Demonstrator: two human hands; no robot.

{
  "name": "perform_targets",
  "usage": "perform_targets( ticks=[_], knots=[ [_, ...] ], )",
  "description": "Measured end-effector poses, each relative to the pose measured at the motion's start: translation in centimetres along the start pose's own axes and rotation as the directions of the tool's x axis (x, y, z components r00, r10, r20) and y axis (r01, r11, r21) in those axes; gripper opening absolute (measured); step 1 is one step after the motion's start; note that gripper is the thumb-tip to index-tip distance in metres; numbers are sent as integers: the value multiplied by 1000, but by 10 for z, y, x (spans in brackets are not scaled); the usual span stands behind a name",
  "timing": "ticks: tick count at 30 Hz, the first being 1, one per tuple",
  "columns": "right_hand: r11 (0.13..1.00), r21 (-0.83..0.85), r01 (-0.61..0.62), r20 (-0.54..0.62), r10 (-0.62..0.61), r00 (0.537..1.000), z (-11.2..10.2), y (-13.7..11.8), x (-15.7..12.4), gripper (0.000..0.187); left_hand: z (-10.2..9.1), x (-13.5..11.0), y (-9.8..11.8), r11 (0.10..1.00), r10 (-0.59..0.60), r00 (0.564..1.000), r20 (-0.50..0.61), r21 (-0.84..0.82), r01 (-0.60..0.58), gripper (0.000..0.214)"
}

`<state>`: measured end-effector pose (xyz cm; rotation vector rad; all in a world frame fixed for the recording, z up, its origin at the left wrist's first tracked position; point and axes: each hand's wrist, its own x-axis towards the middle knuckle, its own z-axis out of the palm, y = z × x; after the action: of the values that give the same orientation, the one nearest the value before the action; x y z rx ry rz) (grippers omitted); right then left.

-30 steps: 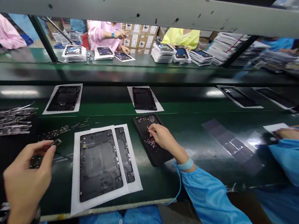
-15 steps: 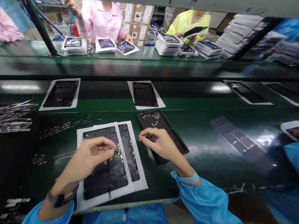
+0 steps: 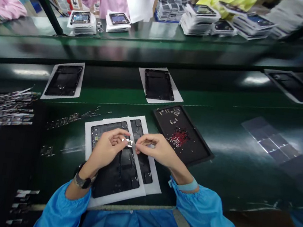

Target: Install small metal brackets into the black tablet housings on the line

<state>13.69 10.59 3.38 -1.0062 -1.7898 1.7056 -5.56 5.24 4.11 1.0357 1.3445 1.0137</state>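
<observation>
Both my hands meet over a black tablet back frame (image 3: 117,168) lying on white paper. My left hand (image 3: 107,148) pinches a small silvery part (image 3: 127,142) between thumb and fingers. My right hand (image 3: 155,150) is closed in a pinch right beside that part, and what it holds is too small to name. A second frame on paper (image 3: 142,160) lies half under the first. To the right is a black tray (image 3: 183,134) with small red and pale parts in it.
Two more frames on paper (image 3: 64,80) (image 3: 159,85) lie on the green belt behind. Strips of parts (image 3: 3,108) lie at the left, with loose small parts (image 3: 68,120) nearby. Other workers in pink and yellow stand across, behind stacks of tablets (image 3: 198,20).
My left hand came in from the far left with a small part to above the frame. My right hand left the black tray and joined it. The view tilted downward.
</observation>
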Motion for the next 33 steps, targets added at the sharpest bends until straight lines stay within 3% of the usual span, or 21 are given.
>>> perform_targets(
  ticks=[3, 5, 10, 14, 17, 21, 28, 33],
  knots=[
    [986, -162, 44, -73, -56, 996, 3, 3, 0, 9, 4, 0, -4, 997, 6, 1000, -11, 80, -5, 15],
    [928, -354, 115, -101, -161, 982, 6, 6, -2, 10, 7, -1, -7, 991, 12, 1000, -16, 134, -10, 14],
    [597, -762, 252, -5, -394, 919, 14, 16, -6, 21, 13, -2, -13, 978, 6, 1000, 1, 208, -6, 12],
    [386, -873, 299, 94, -467, 879, 18, 17, -9, 31, 16, -1, -17, 979, -24, 1000, 20, 201, 20, 16],
    [339, -882, 328, 134, -487, 863, 19, 15, -10, 31, 17, 0, -18, 984, -57, 998, 14, 168, 54, 15],
    [415, -847, 332, 126, -450, 884, 17, 14, -10, 27, 18, 1, -17, 986, -51, 999, 20, 160, 47, 15],
    [792, -552, 262, -41, -339, 940, 11, 8, -11, 11, 13, -3, -11, 976, 27, 999, 43, 216, -36, 18],
    [915, -320, 245, -102, -290, 952, 12, 4, -10, 12, 6, -2, -9, 996, 21, 1000, 5, 86, -22, 17]
  ],
)
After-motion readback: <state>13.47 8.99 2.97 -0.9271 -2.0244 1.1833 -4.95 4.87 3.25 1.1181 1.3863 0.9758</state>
